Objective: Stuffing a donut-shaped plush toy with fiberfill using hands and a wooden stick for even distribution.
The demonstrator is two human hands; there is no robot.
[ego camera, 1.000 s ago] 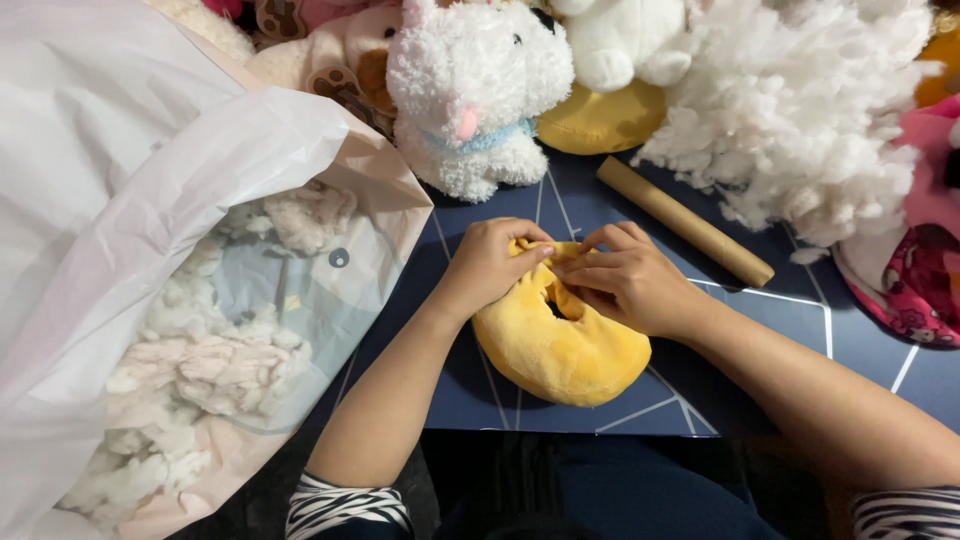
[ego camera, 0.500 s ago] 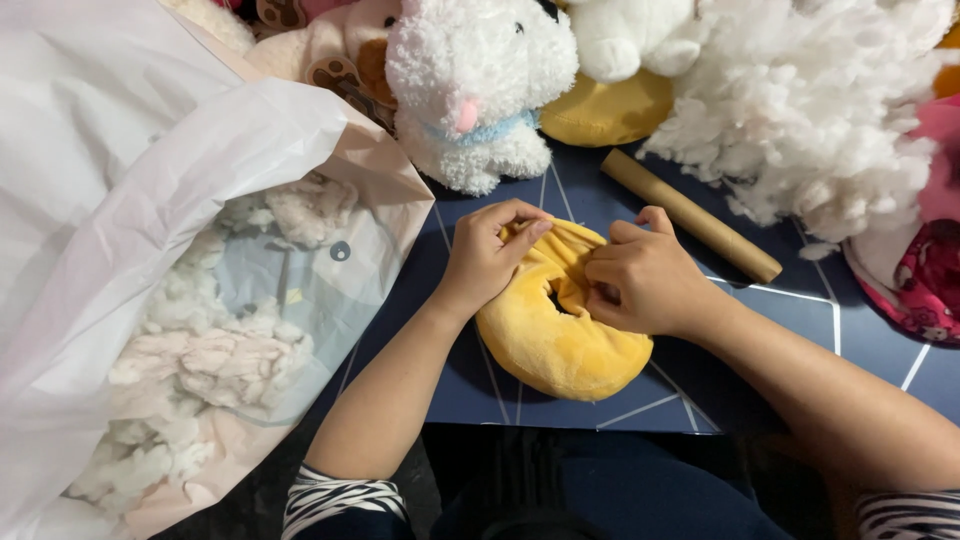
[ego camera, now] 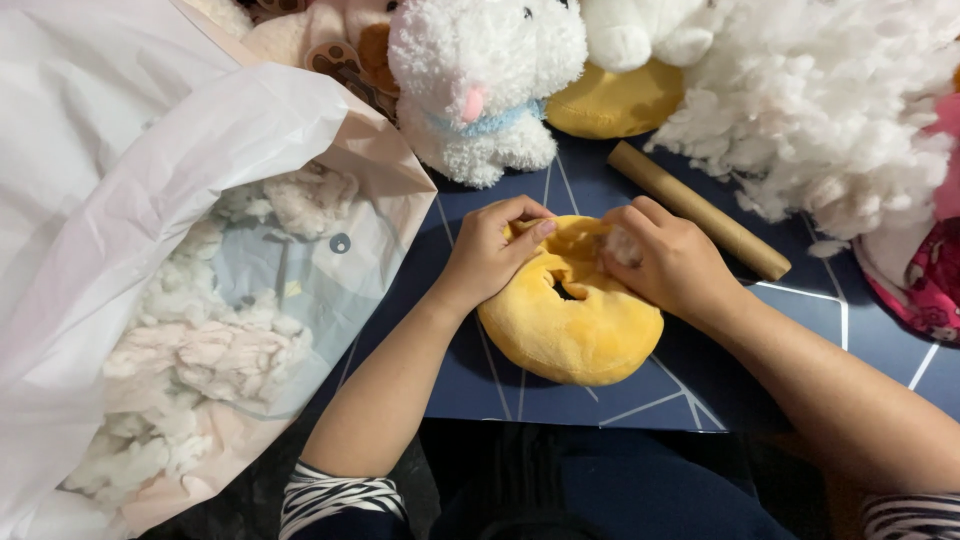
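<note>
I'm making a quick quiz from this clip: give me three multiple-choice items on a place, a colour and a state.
1. Where does the cardboard tube lie?
A) beyond the right hand
B) inside the bag
C) on the lap

2. What colour is the ring-shaped plush?
A) blue
B) yellow
C) green

3. What does the left hand do?
A) hangs free
B) holds the tube
C) rests on the plush

Answers: 1 A, the tube lies on the dark mat past the knuckles; 2 B, its fabric is yellow; 3 C, its fingers press the rim.
</note>
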